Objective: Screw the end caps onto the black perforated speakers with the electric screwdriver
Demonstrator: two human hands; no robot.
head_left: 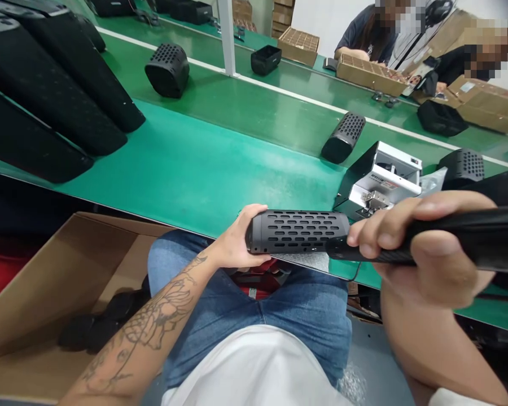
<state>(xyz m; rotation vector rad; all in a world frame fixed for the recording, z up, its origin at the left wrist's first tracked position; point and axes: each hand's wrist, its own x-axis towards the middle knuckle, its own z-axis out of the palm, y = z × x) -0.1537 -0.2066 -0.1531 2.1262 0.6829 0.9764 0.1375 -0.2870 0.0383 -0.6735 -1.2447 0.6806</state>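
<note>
My left hand [249, 237] is closed round the left end of a dark grey perforated housing [300, 231], a rounded casing with rows of slots. It lies sideways at the near edge of the green table. My right hand [432, 248] grips a long black piece [491, 231] that runs off the right edge of the view. Its narrower left end meets or overlaps the housing's right end; I cannot tell whether they are joined. Just behind my right hand stands a silver-and-black bench device [381, 180].
Large black casings [68, 84] lean together at the left. On the conveyor [237, 107] sit perforated housings [167, 70], [345, 138] and black shells. A cardboard box [59, 282] with dark parts stands by my left leg. Two people work across, beside partitioned cartons [370, 73].
</note>
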